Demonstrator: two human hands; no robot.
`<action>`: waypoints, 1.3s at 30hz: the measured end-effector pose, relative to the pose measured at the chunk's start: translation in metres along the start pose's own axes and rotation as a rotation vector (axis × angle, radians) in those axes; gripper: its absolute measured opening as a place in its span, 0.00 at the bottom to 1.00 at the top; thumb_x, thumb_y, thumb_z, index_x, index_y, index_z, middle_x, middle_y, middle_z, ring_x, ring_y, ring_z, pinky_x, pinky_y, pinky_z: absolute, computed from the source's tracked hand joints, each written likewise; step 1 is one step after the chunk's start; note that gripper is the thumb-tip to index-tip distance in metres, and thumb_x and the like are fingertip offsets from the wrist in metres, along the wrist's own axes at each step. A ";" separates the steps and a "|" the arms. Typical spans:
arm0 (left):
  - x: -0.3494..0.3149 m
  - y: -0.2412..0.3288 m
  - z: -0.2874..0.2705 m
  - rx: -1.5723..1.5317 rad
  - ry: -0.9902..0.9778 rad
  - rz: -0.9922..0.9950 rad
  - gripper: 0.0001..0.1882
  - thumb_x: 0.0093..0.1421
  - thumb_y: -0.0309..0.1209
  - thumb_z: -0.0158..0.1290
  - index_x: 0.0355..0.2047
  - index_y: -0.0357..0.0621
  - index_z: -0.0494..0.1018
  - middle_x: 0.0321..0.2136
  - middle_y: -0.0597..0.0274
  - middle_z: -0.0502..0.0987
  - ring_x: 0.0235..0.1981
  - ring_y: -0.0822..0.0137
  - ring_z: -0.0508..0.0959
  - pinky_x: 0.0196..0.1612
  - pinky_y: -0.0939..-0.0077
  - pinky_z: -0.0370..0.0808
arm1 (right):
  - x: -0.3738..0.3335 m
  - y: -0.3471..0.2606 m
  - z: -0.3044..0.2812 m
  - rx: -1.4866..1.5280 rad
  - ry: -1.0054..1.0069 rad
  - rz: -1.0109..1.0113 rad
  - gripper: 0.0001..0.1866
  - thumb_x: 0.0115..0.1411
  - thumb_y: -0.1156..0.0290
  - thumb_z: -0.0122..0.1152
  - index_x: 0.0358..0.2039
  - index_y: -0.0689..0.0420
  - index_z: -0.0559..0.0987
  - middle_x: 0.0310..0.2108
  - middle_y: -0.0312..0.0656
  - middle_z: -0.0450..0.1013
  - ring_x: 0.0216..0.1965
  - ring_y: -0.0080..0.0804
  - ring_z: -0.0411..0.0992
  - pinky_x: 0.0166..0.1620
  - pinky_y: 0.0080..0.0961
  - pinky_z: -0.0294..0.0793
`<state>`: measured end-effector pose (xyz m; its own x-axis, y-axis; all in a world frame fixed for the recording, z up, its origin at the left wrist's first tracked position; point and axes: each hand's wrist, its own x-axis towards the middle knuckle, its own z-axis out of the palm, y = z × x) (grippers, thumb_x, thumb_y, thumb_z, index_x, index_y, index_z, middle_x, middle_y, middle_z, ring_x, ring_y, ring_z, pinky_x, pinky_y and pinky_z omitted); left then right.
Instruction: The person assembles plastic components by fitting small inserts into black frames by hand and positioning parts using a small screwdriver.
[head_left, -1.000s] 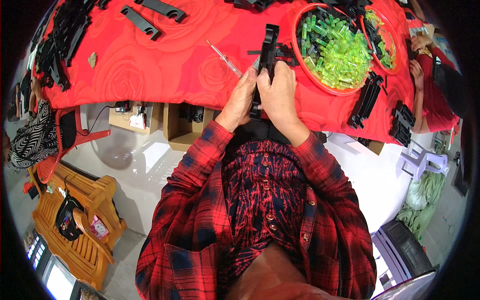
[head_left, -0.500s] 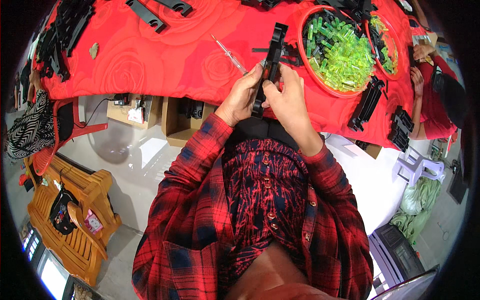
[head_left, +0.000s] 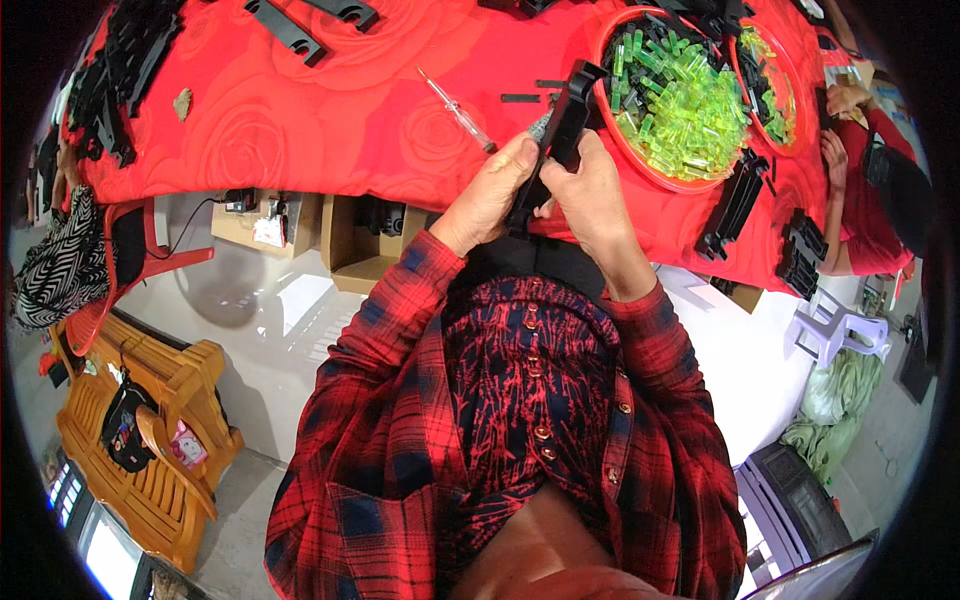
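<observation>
Between my two hands, over the table's near edge, I hold a long black plastic part (head_left: 572, 112) that slants up and to the right. My left hand (head_left: 492, 190) is closed on its left side, the thumb pressed along it. My right hand (head_left: 592, 195) grips it from the right with bent fingers and thumb. Just left of my hands lies a clear-handled screwdriver (head_left: 457, 110). Small black strips (head_left: 520, 98) lie behind the held part. To the right stands a red basin (head_left: 603, 85) full of yellow-green transparent pieces (head_left: 690, 120) and black pieces.
A second red basin (head_left: 797, 95) stands further right. Black parts (head_left: 733, 205) lie at the right edge, with more black parts (head_left: 295, 35) and a black pile (head_left: 115, 90) at the left. People sit at both table ends. A wooden bench (head_left: 150, 430) stands lower left.
The black part has turned in my hands, its top end tipping right and lower. My right hand has shifted slightly right, and my left stays closed on the part.
</observation>
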<state>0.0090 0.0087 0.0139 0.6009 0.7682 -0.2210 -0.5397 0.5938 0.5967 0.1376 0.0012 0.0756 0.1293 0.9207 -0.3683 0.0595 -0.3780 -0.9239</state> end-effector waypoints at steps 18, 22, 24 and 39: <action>-0.013 0.020 -0.003 -0.314 -0.126 -0.200 0.23 0.76 0.47 0.33 0.57 0.45 0.66 0.30 0.50 0.79 0.22 0.67 0.77 0.25 0.76 0.74 | -0.036 -0.008 -0.038 -0.015 -0.094 -0.220 0.21 0.72 0.67 0.50 0.57 0.72 0.70 0.42 0.44 0.75 0.43 0.29 0.74 0.52 0.27 0.72; -0.017 0.023 0.005 -0.351 -0.168 -0.226 0.25 0.76 0.47 0.31 0.56 0.41 0.66 0.31 0.46 0.79 0.20 0.65 0.78 0.22 0.76 0.75 | -0.038 -0.009 -0.043 -0.065 0.007 -0.273 0.20 0.74 0.65 0.46 0.55 0.70 0.73 0.43 0.42 0.76 0.44 0.28 0.74 0.53 0.26 0.71; -0.019 0.023 0.010 -0.325 -0.176 -0.212 0.26 0.76 0.47 0.31 0.55 0.38 0.67 0.31 0.43 0.78 0.20 0.64 0.79 0.21 0.76 0.75 | -0.039 -0.010 -0.044 -0.057 0.023 -0.267 0.20 0.74 0.66 0.46 0.54 0.70 0.74 0.42 0.42 0.76 0.44 0.27 0.74 0.53 0.26 0.71; -0.028 0.033 0.035 -0.130 -0.070 -0.212 0.27 0.74 0.51 0.33 0.48 0.38 0.68 0.27 0.50 0.76 0.15 0.68 0.75 0.17 0.80 0.71 | -0.042 -0.005 -0.044 -0.010 0.108 -0.279 0.17 0.74 0.69 0.45 0.50 0.70 0.75 0.36 0.39 0.75 0.39 0.24 0.73 0.48 0.23 0.73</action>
<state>-0.0057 -0.0016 0.0667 0.7454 0.6078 -0.2738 -0.4662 0.7689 0.4376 0.1757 -0.0399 0.1004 0.2117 0.9735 -0.0865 0.1169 -0.1130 -0.9867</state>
